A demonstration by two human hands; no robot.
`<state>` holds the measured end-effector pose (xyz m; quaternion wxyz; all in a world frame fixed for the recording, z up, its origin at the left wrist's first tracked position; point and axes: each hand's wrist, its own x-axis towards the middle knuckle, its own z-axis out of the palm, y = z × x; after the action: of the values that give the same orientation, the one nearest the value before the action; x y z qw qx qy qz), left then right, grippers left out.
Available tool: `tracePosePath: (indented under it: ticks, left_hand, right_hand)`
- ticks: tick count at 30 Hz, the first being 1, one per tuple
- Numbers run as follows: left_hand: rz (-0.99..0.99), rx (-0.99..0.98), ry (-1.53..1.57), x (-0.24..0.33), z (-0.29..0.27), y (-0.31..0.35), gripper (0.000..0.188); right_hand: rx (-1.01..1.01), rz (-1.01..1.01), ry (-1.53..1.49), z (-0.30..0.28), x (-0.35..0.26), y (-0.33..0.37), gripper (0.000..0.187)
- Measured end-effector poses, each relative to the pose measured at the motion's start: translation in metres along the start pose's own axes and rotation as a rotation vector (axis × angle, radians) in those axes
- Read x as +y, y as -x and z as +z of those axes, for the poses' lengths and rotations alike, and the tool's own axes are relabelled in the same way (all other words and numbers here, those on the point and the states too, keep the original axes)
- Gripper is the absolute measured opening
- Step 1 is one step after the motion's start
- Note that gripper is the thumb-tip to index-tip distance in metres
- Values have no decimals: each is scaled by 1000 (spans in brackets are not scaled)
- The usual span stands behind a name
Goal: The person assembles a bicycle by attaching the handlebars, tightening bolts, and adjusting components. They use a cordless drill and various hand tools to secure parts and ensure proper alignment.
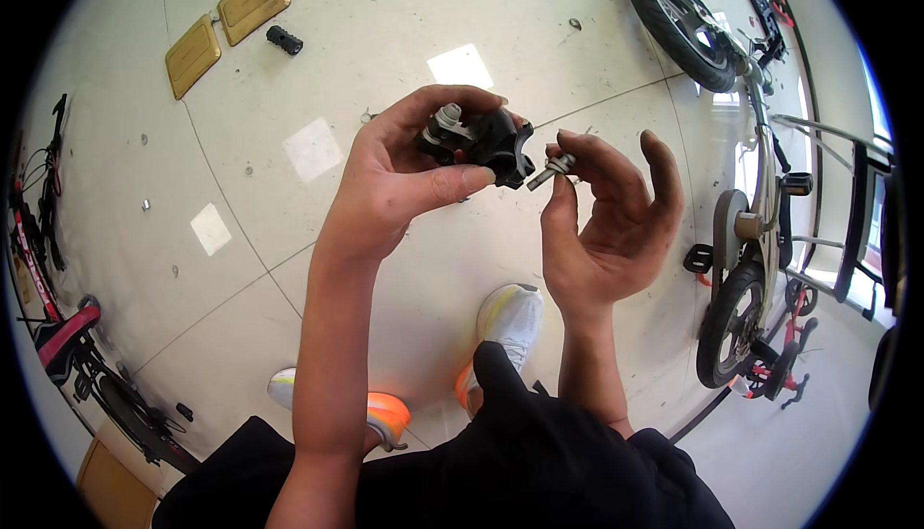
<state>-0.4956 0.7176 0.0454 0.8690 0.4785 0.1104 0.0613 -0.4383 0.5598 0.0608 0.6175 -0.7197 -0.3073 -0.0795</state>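
Observation:
My left hand (399, 158) is closed round a black clamp-like bike part (496, 149), with thumb below and fingers above. A silvery bolt end (447, 115) sticks up from the part's left side. The part's curved, notched end faces my right hand (611, 221). Between that hand's thumb and fingertips is pinched a small metal bolt (551, 171) with what look like washers near its head. Its shank points down and left, a short way apart from the black part. The other fingers of my right hand are raised and curled loosely.
Pale tiled floor spreads below. A bicycle (756, 192) lies along the right, with a metal rack (837, 149) beyond it. Another bicycle (96, 365) is at the left. Two tan pedal-like plates (252, 4) and a small black part (285, 40) lie at upper left. My shoes (515, 322) are below.

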Motion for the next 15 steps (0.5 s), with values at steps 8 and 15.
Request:
tracePosePath:
  ticks: [8,15]
  left_hand:
    - [-116,-92,-93,1,2,1,51]
    - [-152,-72,-107,-2,0,4,50]
  right_hand:
    - [36,396,-244,1,3,4,34]
    - [327,1059,-739,-7,31,9,23]
